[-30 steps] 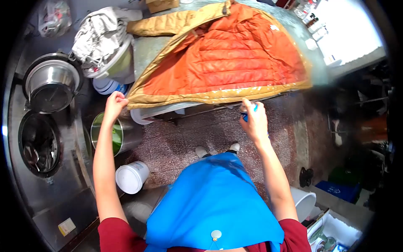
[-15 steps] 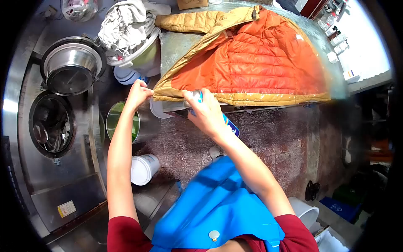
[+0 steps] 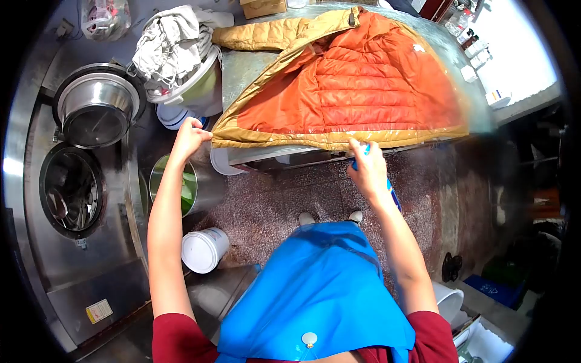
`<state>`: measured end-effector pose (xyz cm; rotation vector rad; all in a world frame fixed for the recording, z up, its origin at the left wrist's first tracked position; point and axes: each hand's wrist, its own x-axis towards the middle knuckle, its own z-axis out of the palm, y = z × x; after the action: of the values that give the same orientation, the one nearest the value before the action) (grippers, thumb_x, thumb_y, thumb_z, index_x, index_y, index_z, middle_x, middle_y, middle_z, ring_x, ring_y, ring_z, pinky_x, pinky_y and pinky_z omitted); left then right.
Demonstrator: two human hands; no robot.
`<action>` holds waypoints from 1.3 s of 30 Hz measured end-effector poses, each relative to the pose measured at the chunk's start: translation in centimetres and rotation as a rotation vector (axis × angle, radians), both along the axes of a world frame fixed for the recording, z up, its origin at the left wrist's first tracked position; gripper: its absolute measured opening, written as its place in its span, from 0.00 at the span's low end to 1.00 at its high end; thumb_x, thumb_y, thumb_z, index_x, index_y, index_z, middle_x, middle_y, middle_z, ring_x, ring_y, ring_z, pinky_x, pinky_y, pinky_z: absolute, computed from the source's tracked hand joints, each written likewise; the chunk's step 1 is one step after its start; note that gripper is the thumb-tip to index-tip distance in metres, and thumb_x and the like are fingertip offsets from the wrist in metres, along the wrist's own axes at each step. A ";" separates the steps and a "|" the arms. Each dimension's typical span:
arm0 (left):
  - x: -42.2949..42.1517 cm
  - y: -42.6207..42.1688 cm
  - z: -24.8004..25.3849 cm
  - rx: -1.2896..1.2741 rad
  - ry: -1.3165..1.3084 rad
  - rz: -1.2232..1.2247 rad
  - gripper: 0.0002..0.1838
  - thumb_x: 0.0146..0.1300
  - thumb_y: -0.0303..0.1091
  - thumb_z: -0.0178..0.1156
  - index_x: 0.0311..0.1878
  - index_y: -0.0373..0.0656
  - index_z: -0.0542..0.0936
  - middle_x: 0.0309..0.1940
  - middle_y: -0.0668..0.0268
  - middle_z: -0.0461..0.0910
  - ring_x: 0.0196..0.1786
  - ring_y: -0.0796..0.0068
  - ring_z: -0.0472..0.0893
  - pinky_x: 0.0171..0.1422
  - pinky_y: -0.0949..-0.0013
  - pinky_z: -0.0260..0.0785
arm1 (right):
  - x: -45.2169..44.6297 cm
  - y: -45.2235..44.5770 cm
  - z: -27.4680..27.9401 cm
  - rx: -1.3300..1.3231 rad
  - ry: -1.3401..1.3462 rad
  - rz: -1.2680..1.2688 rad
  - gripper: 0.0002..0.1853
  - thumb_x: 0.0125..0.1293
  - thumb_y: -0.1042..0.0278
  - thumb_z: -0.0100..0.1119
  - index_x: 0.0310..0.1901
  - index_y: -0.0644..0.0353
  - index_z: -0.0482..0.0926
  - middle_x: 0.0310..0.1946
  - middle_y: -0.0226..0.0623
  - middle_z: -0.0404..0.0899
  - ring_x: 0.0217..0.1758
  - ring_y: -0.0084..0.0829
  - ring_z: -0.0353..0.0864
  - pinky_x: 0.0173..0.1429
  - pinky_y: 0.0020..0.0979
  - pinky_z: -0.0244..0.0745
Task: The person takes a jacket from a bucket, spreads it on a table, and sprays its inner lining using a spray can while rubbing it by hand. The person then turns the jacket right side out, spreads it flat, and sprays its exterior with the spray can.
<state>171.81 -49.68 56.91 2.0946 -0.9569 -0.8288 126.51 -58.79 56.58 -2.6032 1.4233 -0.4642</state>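
On the left, two round machine openings, one with a metal drum and a nearer one with a dark rim, sit in steel panels. Next, white cloth heaps over a tub; nearer stands a steel pail with something green inside. The left hand pinches the jacket at its near left corner. The jacket lies spread on a table, orange lining up, quilted in crosswise rows, with a tan sleeve reaching far left. Its tan near hem carries pale specks (foam or wear, hard to say from here), and a small white patch marks the lining at far right. The right hand grips a blue can, mostly hidden by the fingers and wrist, just beside the near hem. Bottles stand far right.
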 end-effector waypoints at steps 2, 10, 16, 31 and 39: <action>-0.2 0.0 0.4 0.013 -0.002 0.007 0.22 0.47 0.24 0.69 0.41 0.37 0.67 0.29 0.61 0.80 0.34 0.75 0.79 0.41 0.71 0.71 | -0.6 0.1 0.3 0.004 -0.018 -0.018 0.38 0.43 0.74 0.68 0.61 0.46 0.69 0.47 0.53 0.70 0.48 0.53 0.73 0.49 0.46 0.73; -0.4 0.0 0.6 0.032 -0.028 0.007 0.23 0.47 0.25 0.71 0.43 0.37 0.68 0.31 0.59 0.81 0.34 0.74 0.79 0.41 0.70 0.72 | 8.7 1.7 1.9 0.016 -0.177 0.198 0.37 0.44 0.74 0.68 0.60 0.45 0.70 0.44 0.52 0.71 0.46 0.51 0.74 0.48 0.45 0.74; -0.6 0.0 1.0 0.038 -0.015 0.031 0.25 0.47 0.25 0.71 0.44 0.36 0.67 0.32 0.59 0.80 0.35 0.73 0.80 0.42 0.70 0.73 | 12.8 0.3 2.7 -0.010 -0.270 0.225 0.36 0.47 0.73 0.67 0.61 0.43 0.68 0.43 0.52 0.69 0.45 0.53 0.74 0.46 0.47 0.74; -2.7 0.3 2.2 0.042 -0.032 0.060 0.26 0.45 0.26 0.72 0.45 0.36 0.68 0.31 0.61 0.79 0.36 0.74 0.78 0.44 0.69 0.71 | 12.7 2.5 5.0 -0.031 -0.365 0.371 0.38 0.44 0.75 0.69 0.60 0.44 0.69 0.44 0.53 0.69 0.44 0.53 0.75 0.46 0.46 0.75; -3.6 0.1 2.1 0.050 -0.035 0.072 0.24 0.46 0.24 0.70 0.45 0.36 0.68 0.32 0.60 0.80 0.37 0.73 0.78 0.45 0.68 0.70 | 10.4 -1.4 5.3 -0.090 -0.427 0.267 0.28 0.52 0.74 0.61 0.57 0.44 0.72 0.38 0.50 0.70 0.39 0.49 0.74 0.36 0.46 0.73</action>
<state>168.18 -49.55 59.03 2.1799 -0.8818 -0.7888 136.94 -60.23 61.90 -2.5003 0.9249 -0.9873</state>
